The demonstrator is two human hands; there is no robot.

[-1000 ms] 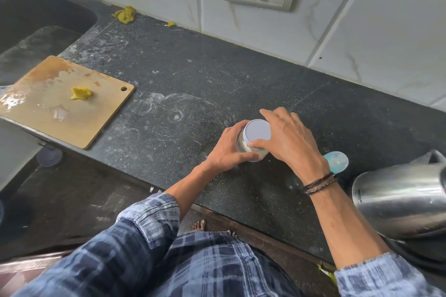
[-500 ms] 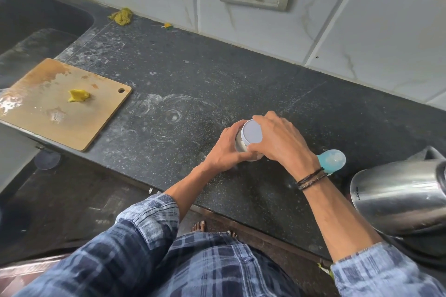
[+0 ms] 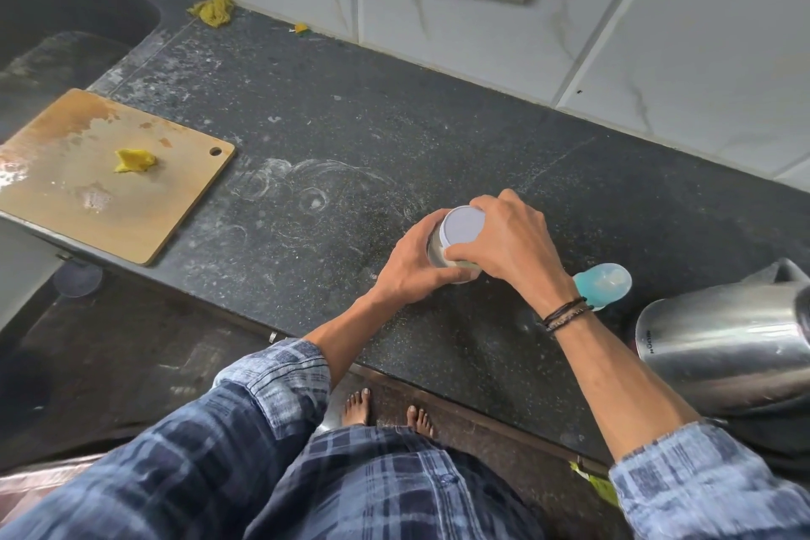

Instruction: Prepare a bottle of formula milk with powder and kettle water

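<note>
A: What sits farthest left on the bench (image 3: 394, 136)?

B: A wooden cutting board (image 3: 101, 184) with a yellow scrap (image 3: 133, 160) lying on it.

A: And in the middle?

B: A small jar (image 3: 438, 252) of pale powder stands on the bench. The left hand (image 3: 414, 272) is wrapped around its body, and the right hand (image 3: 508, 243) is closed over its white lid (image 3: 462, 224).

A: To the right?

B: The baby bottle (image 3: 607, 283), bluish, shows just behind the right wrist. The steel kettle (image 3: 719, 342) stands at the far right edge.
</note>
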